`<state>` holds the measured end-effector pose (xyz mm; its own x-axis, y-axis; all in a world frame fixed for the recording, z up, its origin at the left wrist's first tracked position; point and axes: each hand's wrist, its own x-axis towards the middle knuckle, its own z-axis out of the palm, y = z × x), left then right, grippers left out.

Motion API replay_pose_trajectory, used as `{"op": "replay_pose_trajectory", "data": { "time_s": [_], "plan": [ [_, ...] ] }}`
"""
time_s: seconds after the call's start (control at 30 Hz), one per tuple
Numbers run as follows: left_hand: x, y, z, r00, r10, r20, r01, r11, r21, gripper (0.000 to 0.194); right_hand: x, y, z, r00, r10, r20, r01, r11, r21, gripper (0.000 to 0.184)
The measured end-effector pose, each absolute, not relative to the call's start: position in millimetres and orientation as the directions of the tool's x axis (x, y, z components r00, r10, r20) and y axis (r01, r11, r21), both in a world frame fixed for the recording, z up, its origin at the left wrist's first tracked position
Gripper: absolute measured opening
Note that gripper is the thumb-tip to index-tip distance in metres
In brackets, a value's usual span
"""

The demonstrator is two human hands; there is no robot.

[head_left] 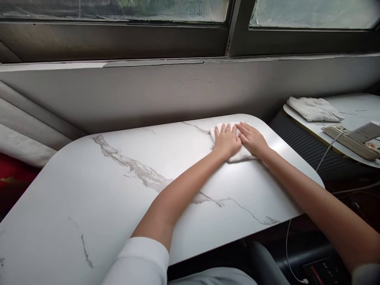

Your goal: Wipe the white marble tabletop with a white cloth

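A folded white cloth (242,155) lies on the white marble-patterned table (124,213), near its far right corner. My left hand (228,141) rests palm down on the cloth, its fingers stretched out and slightly spread. Close beside it, my right hand (252,139) presses flat on the cloth's right part, fingers extended toward the left hand. Neither hand wraps around the cloth; both arms reach forward across the tabletop.
Behind the table run a wall (148,95) and a window frame (184,41). At right, a second table (356,103) bears another white cloth (315,109) and a power strip (350,141). A white cable (326,150) hangs between the tables.
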<state>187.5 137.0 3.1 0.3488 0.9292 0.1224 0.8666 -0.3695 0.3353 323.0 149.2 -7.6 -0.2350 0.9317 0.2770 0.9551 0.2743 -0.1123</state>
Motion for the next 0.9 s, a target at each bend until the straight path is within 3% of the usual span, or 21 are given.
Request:
{"op": "replay_pose_trajectory", "data": {
  "time_s": [0.2,0.4,0.67,0.9],
  "plan": [
    [169.2,194.3,-0.2,0.209,0.963,0.169,0.913,-0.254,0.319,0.053,296.5,225.5,-6.7,-0.282,0.915,0.288,0.928,0.337,-0.162,0.052],
    [168.4,192.6,-1.2,0.173,0.966,0.191,0.923,-0.227,0.312,0.052,294.7,224.5,-3.5,-0.286,0.921,0.263,0.918,0.342,-0.199,0.053],
    [165.6,142.5,-2.0,0.226,0.955,0.192,0.918,-0.275,0.286,0.053,297.7,163.3,-6.5,-0.299,0.900,0.317,0.918,0.362,-0.163,0.051],
    [153.9,35.1,3.8,0.390,0.907,0.160,0.865,-0.420,0.275,0.054,294.2,36.7,-11.2,-0.250,0.922,0.295,0.956,0.283,-0.077,0.053]
  ]
}}
